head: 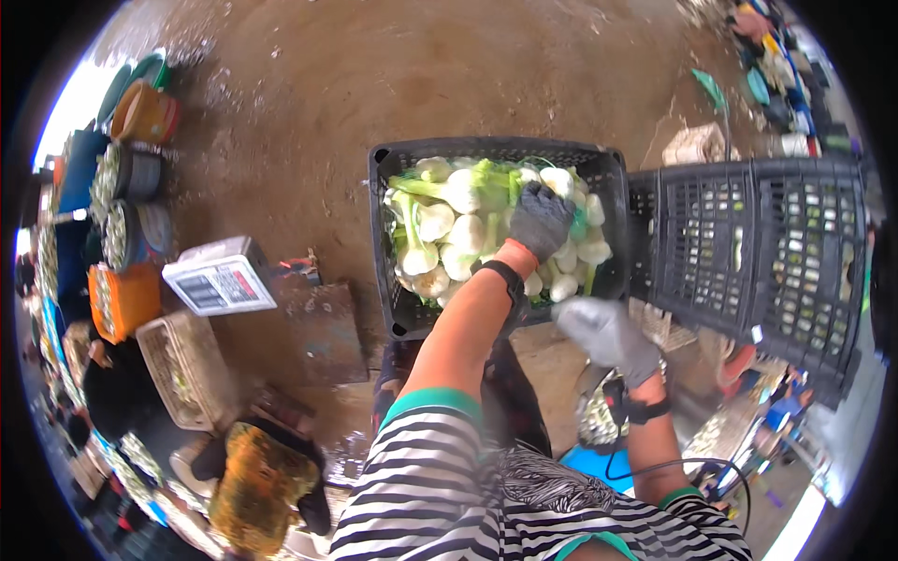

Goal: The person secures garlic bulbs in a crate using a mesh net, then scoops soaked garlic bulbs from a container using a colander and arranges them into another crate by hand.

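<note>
A black plastic crate holds many white bulbs with green stems, perhaps fresh garlic, with green netting among them. My left hand, in a dark grey glove, reaches into the crate. Its fingers are curled down at the bulbs beside the netting; what they grip is hidden. My right hand, in a lighter grey glove, is just outside the crate's near right corner. It is motion-blurred, and no object shows clearly in it.
Black crates with pale goods inside stand at the right. Left are a digital scale, a pale crate, an orange container and several tubs. A person is low at the bottom left. The brown floor looks wet.
</note>
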Motion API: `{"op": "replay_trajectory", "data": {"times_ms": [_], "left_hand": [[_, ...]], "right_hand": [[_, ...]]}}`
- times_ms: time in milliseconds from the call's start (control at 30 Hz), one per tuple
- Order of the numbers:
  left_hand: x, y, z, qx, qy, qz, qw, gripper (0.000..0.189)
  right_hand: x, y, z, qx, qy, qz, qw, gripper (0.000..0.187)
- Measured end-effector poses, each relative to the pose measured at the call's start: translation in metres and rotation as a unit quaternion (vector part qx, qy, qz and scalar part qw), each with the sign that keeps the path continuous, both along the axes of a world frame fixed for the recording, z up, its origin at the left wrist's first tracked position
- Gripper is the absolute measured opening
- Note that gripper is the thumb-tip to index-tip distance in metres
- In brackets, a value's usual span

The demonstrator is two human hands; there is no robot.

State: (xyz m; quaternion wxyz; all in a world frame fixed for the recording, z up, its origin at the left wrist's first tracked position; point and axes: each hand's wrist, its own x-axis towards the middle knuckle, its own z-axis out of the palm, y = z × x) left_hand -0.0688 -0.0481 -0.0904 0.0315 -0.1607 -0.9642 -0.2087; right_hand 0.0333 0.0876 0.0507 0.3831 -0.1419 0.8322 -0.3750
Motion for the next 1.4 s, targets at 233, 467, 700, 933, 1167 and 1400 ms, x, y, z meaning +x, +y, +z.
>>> {"op": "replay_trajectory", "data": {"times_ms": [233,467,700,933,1167,1400], "left_hand": [[0.013,0.008,-0.003,0.053,0.057,0.101,0.992,0.024],[0.032,-0.001,-0.028,0.244,0.052,0.126,0.960,0.019],[0.039,0.019,-0.022,0.333,0.033,0.112,0.936,0.015],[0.034,0.030,-0.006,0.325,0.029,0.319,0.890,0.026],[-0.006,0.011,0.009,0.311,-0.221,0.445,0.811,0.031],[-0.018,0.028,0.047,0.123,-0.331,0.333,0.874,0.023]], "right_hand": [[-0.097,-0.159,-0.010,0.127,0.222,0.332,0.908,0.056],[-0.093,-0.208,-0.069,0.098,0.261,0.490,0.826,0.026],[-0.162,-0.174,-0.064,-0.211,-0.358,-0.327,0.849,0.012],[-0.187,-0.049,-0.054,-0.336,-0.309,-0.369,0.810,0.023],[-0.031,0.057,-0.073,-0.241,-0.272,-0.397,0.843,0.027],[0.055,-0.071,-0.111,-0.274,-0.064,-0.206,0.937,0.040]]}}
